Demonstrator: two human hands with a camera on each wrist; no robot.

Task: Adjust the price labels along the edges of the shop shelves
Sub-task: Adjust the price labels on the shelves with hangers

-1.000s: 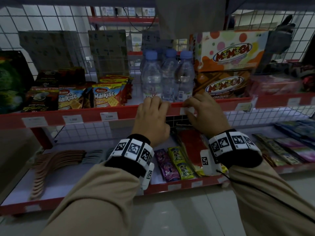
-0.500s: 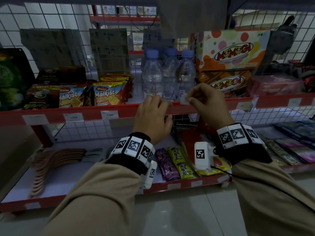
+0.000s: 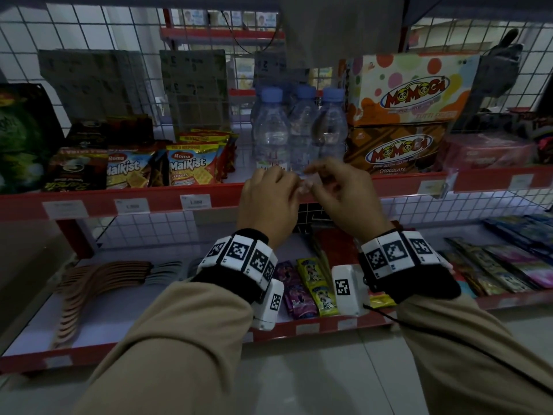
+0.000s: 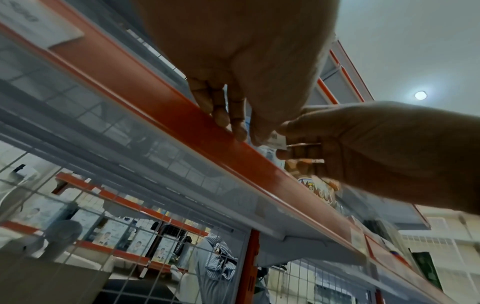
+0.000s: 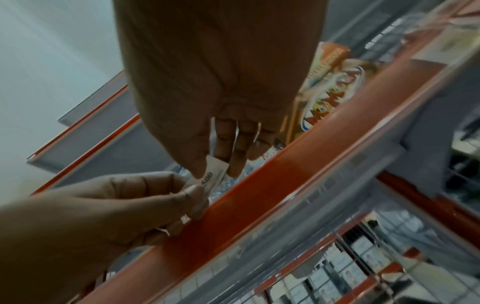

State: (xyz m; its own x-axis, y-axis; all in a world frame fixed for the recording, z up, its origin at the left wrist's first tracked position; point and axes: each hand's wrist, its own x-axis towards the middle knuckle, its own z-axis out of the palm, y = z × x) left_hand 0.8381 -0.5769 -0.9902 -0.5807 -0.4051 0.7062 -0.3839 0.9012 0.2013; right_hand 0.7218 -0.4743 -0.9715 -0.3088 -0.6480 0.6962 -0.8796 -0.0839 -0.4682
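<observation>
Right wrist view: both hands pinch one small price label (image 5: 213,178) (printed "500"). It hangs just above the red shelf edge (image 5: 272,185). Right hand (image 5: 221,86) fingers grip its upper end, left hand (image 5: 103,209) its lower.

A small white label (image 5: 213,174), printed "500", is pinched by the right hand (image 5: 221,86) between thumb and fingers, just above the red shelf edge (image 5: 272,185). Its lower end is touched by the fingertips of the left hand (image 5: 91,207), whose other fingertips are laid against the same edge. A Momogi box (image 5: 330,86) is seen behind the right hand, on the shelf. Water bottles are glimpsed, blurred, behind the label.
</observation>
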